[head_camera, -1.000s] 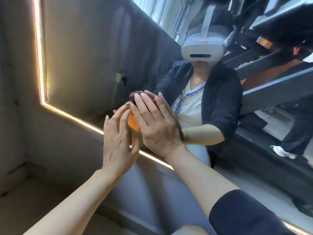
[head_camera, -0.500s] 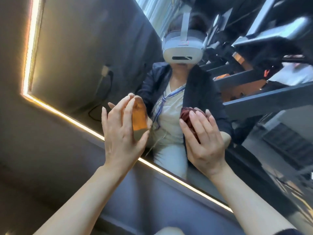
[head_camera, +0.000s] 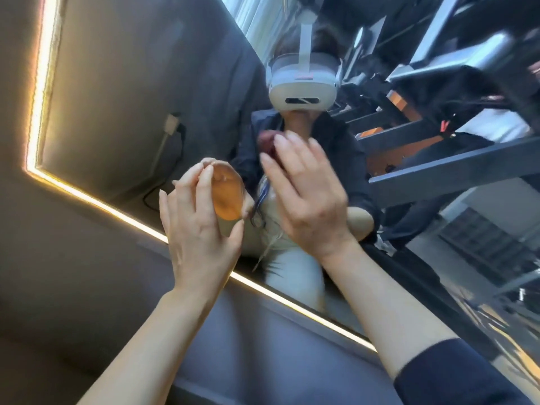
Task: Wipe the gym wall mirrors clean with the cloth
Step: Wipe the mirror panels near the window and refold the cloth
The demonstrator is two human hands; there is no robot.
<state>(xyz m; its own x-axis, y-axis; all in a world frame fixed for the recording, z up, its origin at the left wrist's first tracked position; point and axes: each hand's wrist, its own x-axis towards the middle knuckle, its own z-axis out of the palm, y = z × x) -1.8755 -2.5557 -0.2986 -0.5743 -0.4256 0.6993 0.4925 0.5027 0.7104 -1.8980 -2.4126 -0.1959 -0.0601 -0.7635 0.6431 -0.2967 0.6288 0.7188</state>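
Pressing a dark red cloth (head_camera: 267, 144) against the wall mirror (head_camera: 117, 92), my right hand (head_camera: 306, 200) lies flat over it with the fingers straight and close together, blurred in the head view. Only a bunched edge of the cloth shows past my fingertips, up near the reflection of the white headset (head_camera: 304, 80) I am wearing.

My left hand (head_camera: 198, 229) is raised just left of the right one, apart from it, fingers upright and lightly curved, the thumb out to the right. Next to its fingertips sits an orange-brown oval patch (head_camera: 226, 197); I cannot tell whether it is something I am holding against the glass or my palm's reflection. So I cannot say for certain whether this hand grips anything.

A glowing yellow light strip (head_camera: 96, 204) frames the mirror, running down the left edge, turning at a corner and then slanting toward the near right under both hands. Below the strip is a plain grey wall (head_camera: 73, 273).

In the glass my reflection shows a dark jacket over a pale top. To the right, the mirror shows dark gym equipment (head_camera: 438, 112) with orange accents and grey bars. On the left, it reflects a white plug and dark cable (head_camera: 172, 127) on a brownish wall. My dark blue sleeve (head_camera: 455, 375) fills the near right corner.
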